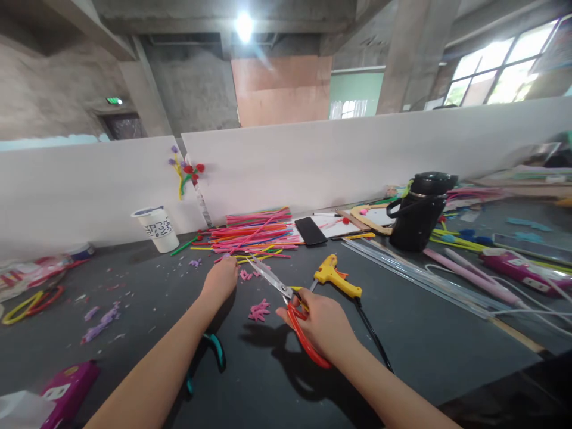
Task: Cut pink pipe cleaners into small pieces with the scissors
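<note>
My right hand point(324, 322) grips red-handled scissors point(286, 301), whose blades point up and left toward my left hand. My left hand point(220, 279) is closed, fingers curled down near the front of a pile of coloured pipe cleaners point(254, 233); what it pinches is hidden. Small pink pipe-cleaner pieces point(259, 310) lie on the dark table point(424, 333) between my hands. A yellow glue gun point(336, 275) lies just right of the scissors, with its black cord running toward me.
A white paper cup point(157, 228) stands at the back left, a black phone point(310, 230) behind the pile, and a black kettle point(417, 210) to the right. Teal-handled pliers point(214, 351) lie under my left arm. White partition boards back the table. Purple scraps lie at left.
</note>
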Action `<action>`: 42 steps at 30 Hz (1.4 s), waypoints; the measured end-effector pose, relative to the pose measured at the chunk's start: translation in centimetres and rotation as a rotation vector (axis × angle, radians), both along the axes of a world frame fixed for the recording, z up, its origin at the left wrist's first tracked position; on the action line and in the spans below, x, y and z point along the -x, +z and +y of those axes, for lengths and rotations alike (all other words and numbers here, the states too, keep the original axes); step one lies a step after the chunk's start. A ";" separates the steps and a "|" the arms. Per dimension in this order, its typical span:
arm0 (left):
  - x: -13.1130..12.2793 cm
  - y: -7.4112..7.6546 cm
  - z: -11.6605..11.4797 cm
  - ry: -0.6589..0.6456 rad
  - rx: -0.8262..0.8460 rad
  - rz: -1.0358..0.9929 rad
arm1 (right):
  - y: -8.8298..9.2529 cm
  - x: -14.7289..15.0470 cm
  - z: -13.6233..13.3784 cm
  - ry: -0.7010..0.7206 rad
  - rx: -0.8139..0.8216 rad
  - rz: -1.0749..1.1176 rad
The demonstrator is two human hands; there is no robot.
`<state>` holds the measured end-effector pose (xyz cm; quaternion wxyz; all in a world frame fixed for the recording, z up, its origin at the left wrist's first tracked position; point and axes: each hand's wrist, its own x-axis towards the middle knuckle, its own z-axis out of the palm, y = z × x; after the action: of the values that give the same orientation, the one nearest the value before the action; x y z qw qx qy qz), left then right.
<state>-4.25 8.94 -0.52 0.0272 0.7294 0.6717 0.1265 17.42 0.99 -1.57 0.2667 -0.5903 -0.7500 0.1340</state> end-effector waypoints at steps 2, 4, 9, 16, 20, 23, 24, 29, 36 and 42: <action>-0.8 0.6 -1.6 -0.032 0.055 -0.274 | -0.1 0.1 0.2 -0.002 0.009 0.066; -1.9 1.0 -3.7 -0.103 0.136 -0.524 | -0.3 0.4 0.4 0.010 0.051 0.199; -4.6 0.7 -8.0 -0.215 0.411 -1.138 | -0.2 1.4 0.4 0.106 0.200 0.415; -5.0 0.4 -9.1 -0.191 0.565 -1.279 | 0.4 1.9 -0.3 0.248 0.451 0.884; -4.9 0.5 -9.2 -0.188 0.542 -1.202 | -0.3 2.3 0.0 0.240 0.476 0.817; -4.9 0.3 -9.3 -0.230 0.507 -1.156 | -0.7 2.7 0.1 0.237 0.475 0.806; -4.9 0.2 -9.3 -0.245 0.491 -1.140 | -0.7 2.8 0.0 0.233 0.473 0.805; -4.8 -0.3 -9.5 -0.279 0.397 -1.025 | -0.1 2.8 -0.2 0.195 0.451 0.789; -4.4 -0.1 -9.2 -0.214 0.384 -0.968 | 0.2 1.8 0.3 0.196 0.413 0.751; -4.9 -0.3 -9.1 -0.171 0.460 -1.222 | 0.7 1.8 -0.2 0.217 0.365 0.587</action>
<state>0.63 -0.16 -0.84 0.5688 0.5529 0.4849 0.3684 15.64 0.81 -0.85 0.3450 -0.4815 -0.6636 0.4569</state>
